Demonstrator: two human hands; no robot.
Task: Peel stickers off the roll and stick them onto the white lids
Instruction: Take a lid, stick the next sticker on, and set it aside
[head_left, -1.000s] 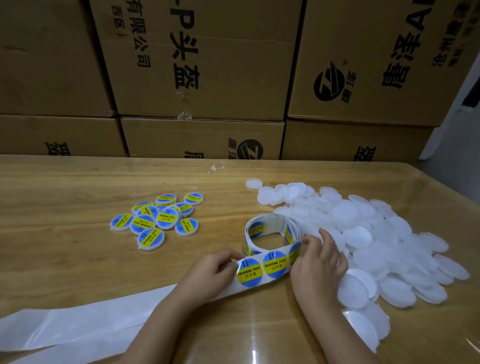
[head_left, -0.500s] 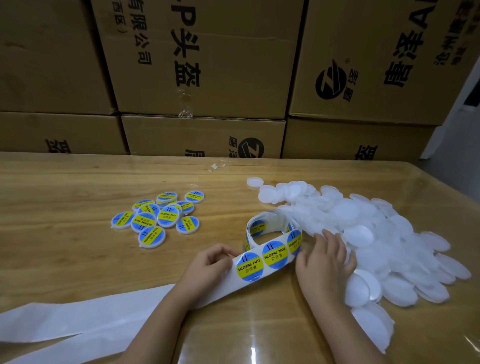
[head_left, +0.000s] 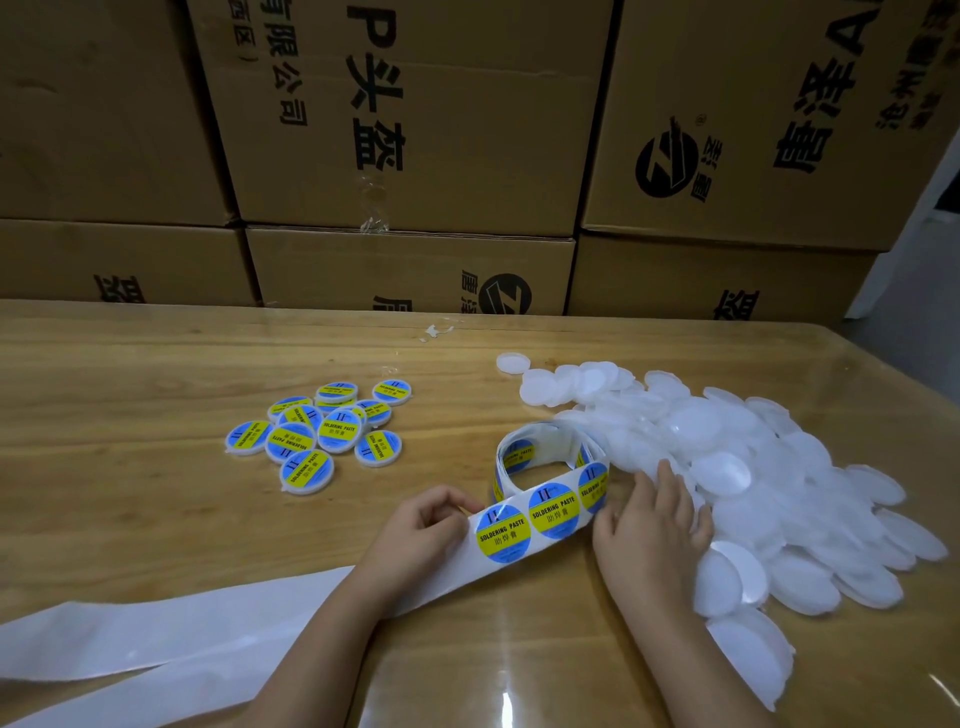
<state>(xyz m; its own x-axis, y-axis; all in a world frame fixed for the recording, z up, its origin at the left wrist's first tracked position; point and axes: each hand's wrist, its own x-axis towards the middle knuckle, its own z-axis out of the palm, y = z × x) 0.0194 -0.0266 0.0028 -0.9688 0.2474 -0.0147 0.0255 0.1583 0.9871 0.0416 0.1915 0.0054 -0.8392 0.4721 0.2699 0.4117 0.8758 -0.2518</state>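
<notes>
A roll of round blue-and-yellow stickers stands on edge on the wooden table, mid-front. My left hand pinches the backing strip just left of the outermost sticker. My right hand rests flat at the roll's right side, fingers apart, its fingertips touching the pile of plain white lids. Whether it holds a lid I cannot tell. A group of lids with stickers on them lies to the left.
Empty white backing strip trails from the roll to the front-left corner. Stacked cardboard boxes wall off the table's far edge. The table's right edge runs close behind the lid pile.
My right hand has slid from the roll's right edge a little further right onto the lid pile. My left hand keeps its pinch on the strip.
</notes>
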